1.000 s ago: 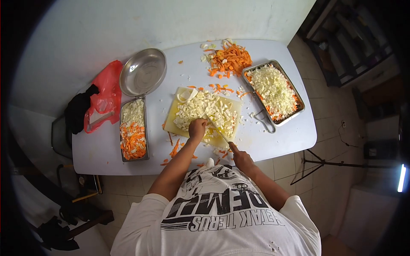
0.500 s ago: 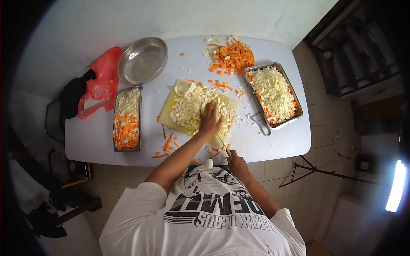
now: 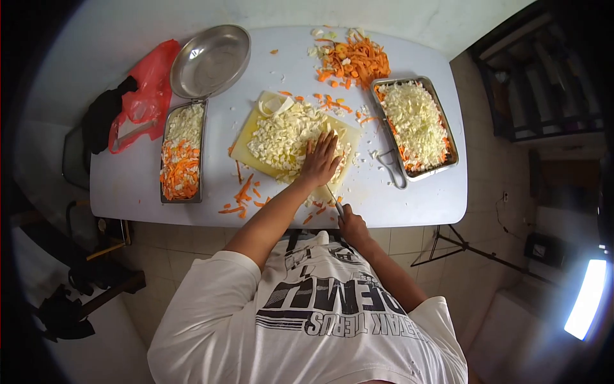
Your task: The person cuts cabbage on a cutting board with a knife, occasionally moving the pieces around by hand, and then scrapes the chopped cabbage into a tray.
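Note:
My left hand (image 3: 321, 160) lies with fingers spread on the right part of a heap of chopped white vegetable (image 3: 278, 142). The heap rests on a yellowish cutting board (image 3: 246, 152) in the middle of the table. Near the front edge, my right hand (image 3: 353, 225) is wrapped round the handle of a knife (image 3: 334, 199). The blade points up and left toward the board, and its far part is hidden under my left hand. Carrot strips (image 3: 242, 195) lie in front of the board.
A tray of white shreds and carrot (image 3: 416, 125) is at right, with tongs (image 3: 394, 169) beside it. Carrot pieces (image 3: 358, 59) lie at the back. At left are a narrow tray (image 3: 183, 153), a metal bowl (image 3: 211, 61) and a red plastic bag (image 3: 144, 96).
The view has shifted, so the table sits higher. My left hand's fingers are now more spread and lie flatter on the heap. My right hand still grips the knife.

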The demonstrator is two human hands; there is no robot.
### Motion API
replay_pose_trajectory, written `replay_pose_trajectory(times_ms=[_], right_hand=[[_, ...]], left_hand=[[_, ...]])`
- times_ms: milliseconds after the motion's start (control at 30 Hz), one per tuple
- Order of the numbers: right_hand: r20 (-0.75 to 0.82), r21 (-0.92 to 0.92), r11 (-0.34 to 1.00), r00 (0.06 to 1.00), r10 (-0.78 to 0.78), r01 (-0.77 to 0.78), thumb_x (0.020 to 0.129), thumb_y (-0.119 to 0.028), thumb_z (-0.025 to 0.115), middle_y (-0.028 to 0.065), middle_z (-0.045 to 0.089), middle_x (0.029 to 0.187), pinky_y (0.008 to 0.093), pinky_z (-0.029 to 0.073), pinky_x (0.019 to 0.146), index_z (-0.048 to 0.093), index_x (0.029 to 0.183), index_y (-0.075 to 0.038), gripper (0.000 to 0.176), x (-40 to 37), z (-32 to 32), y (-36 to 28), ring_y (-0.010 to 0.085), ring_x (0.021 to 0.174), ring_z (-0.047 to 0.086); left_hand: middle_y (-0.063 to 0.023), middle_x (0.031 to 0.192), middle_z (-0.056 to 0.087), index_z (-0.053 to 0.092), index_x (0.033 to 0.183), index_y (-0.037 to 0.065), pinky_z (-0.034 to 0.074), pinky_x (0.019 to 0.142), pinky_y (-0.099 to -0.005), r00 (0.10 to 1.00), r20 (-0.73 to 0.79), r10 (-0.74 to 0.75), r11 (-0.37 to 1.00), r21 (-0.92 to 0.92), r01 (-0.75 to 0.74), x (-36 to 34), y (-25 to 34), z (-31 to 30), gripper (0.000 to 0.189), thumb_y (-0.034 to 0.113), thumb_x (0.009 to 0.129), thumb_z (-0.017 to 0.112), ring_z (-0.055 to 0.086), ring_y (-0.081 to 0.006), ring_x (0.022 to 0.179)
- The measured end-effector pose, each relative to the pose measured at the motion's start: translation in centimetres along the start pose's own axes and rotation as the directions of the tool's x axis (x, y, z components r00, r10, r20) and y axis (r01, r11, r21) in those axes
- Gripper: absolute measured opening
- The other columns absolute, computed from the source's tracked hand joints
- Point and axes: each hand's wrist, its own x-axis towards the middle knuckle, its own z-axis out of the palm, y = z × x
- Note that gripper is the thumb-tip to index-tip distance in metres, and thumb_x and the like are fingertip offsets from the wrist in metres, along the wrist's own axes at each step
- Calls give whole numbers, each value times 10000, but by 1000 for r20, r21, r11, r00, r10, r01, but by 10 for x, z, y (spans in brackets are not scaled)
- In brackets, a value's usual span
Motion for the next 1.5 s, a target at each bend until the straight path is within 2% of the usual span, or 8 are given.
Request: replay_pose_trajectory(times_ms=[200,400,533,567,800,933,1133,1500], right_hand=[[-63,125,985,991,-114,122,904,-180,581,290,611,698,557,487,607,446,1020,-39,227,-3,-16,7,496,696,606],[-89,45,988,986,-143,148,900,-178,587,272,606,657,564,479,571,447,1007,-51,217,-9,-21,-2,491,647,602],[-95,-3,989,984,-150,150,892,-159,593,259,597,631,565,469,537,429,988,-54,218,-4,-15,1,487,611,590],[-85,-29,993,989,-120,118,892,-156,590,261,601,635,566,476,544,426,990,-55,216,-4,-15,1,487,617,595],[-24,-141,988,998,56,-58,890,-143,574,282,619,680,576,497,610,412,1025,-51,230,-3,-8,-4,496,687,617],[23,-41,998,999,-48,49,895,-164,569,274,622,687,567,494,600,422,1013,-43,225,6,-19,10,486,677,617],[-30,-9,993,992,-119,119,888,-182,596,252,604,638,555,479,557,426,1013,-56,246,5,-28,15,472,633,605],[-3,-83,994,997,-75,75,882,-158,595,260,611,652,561,491,569,434,1016,-46,238,15,-28,-4,476,635,609]], left_hand=[[-127,1365,453,432,1369,120,178,1079,-638,762,-516,-391,917,-287,276,-15,-50,-6,569,142,834,626,341,-357,1334],[-63,1169,567,579,1159,160,202,1007,-684,860,-313,-404,911,-49,410,-54,-51,-33,353,124,810,621,429,-312,1241],[-107,1348,467,452,1335,122,141,1030,-703,727,-573,-379,925,-229,302,-28,-57,-8,473,196,885,578,329,-339,1342],[-134,1485,329,335,1429,85,106,1060,-696,781,-313,-540,836,-92,541,-22,-44,-15,557,302,944,502,213,-355,1416],[-129,1587,135,203,1502,39,58,1092,-672,830,-273,-487,831,147,536,-8,-40,12,635,362,988,390,76,-329,1469],[-128,1588,141,183,1515,68,45,1095,-665,839,-244,-486,840,135,526,1,-38,6,626,357,994,377,93,-325,1466],[-130,1554,220,228,1488,70,62,1069,-689,551,-478,-684,720,-321,616,5,-68,-20,586,388,1008,335,141,-331,1450],[-148,1554,199,250,1476,53,80,1046,-726,654,-301,-694,707,-111,698,11,-62,-6,613,424,997,347,170,-341,1438]])
